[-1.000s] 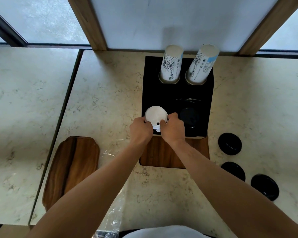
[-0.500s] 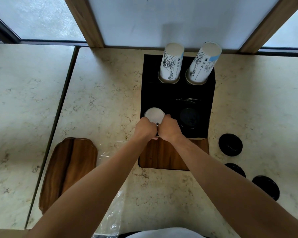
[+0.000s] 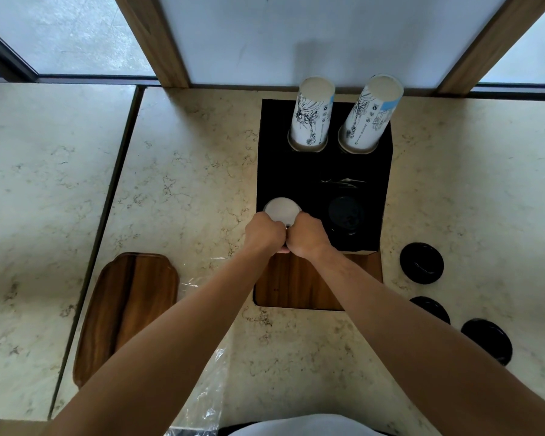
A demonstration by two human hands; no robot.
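Both fists, left hand point(image 3: 263, 231) and right hand point(image 3: 306, 236), knuckles touching, clutch the white lid point(image 3: 280, 209) at the black holder's point(image 3: 324, 171) front-left edge; marble counter point(image 3: 186, 184) spreads to its left.

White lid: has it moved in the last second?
Yes. The white lid has sunk down into the front-left slot of the black holder, with the left hand and right hand gripping its near edge.

White lid point(image 3: 280, 209), black holder point(image 3: 296, 171), white cups point(image 3: 312, 116) — black line drawings, black lids point(image 3: 421, 263), brown wooden tray point(image 3: 126, 313)
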